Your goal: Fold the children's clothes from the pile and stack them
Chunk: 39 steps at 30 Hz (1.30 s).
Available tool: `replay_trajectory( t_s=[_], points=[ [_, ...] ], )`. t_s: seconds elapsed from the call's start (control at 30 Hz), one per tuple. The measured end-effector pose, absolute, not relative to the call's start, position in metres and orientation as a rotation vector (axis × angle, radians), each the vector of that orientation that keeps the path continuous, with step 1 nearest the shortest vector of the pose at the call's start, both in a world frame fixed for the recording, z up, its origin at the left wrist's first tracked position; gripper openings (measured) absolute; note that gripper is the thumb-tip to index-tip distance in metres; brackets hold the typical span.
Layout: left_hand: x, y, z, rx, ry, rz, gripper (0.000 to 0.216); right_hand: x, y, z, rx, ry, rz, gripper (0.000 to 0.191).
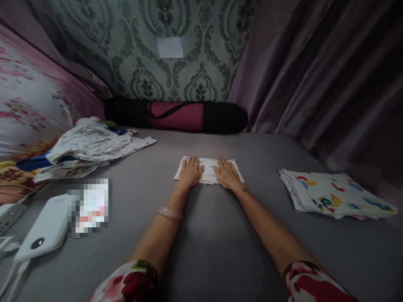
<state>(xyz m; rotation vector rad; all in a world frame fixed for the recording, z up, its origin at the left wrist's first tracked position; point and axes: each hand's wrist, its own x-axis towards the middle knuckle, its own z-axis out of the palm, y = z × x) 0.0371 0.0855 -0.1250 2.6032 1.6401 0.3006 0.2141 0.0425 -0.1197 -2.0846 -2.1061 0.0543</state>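
A white folded cloth with small printed marks lies flat on the grey bed sheet, straight ahead of me. My left hand rests palm down on its left part, fingers stretched out. On its right part lies my right hand, also flat with the fingers extended. Neither hand grips the cloth. Parts of it are hidden under both palms. Its exact kind, garment or plain cloth, I cannot tell.
At right sits a folded stack of printed cloths. Rumpled clothes are heaped at left. Nearer lie a white power bank with cables and a blurred packet. A black and pink roll bag lies along the wall, with curtains beside.
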Motion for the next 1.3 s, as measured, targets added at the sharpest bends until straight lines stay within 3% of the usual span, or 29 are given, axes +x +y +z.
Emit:
replay_trajectory(
  t_s=[0.33, 0.63, 0.83, 1.0, 1.3],
  points=[
    [0.019, 0.092, -0.12, 2.502, 1.861, 0.353, 0.059, 0.242, 0.038, -0.119, -2.186, -2.068, 0.032, 0.065],
    [0.016, 0.103, -0.131, 2.387, 1.835, 0.176, 0.064, 0.253, 0.042, -0.125, -2.12, -2.012, 0.269, 0.065],
    [-0.001, 0.112, -0.114, 2.191, 1.974, 0.369, 0.052, 0.299, 0.048, -0.104, -2.197, -1.631, 0.457, 0.044],
    [-0.019, 0.117, -0.09, 1.899, 2.001, 0.228, 0.032, 0.317, 0.039, -0.098, -2.364, -1.534, 0.503, 0.03],
    [-0.015, 0.12, -0.079, 1.668, 1.942, 0.244, 0.02, 0.288, 0.032, -0.09, -2.497, -1.485, 0.532, 0.037]
  ],
)
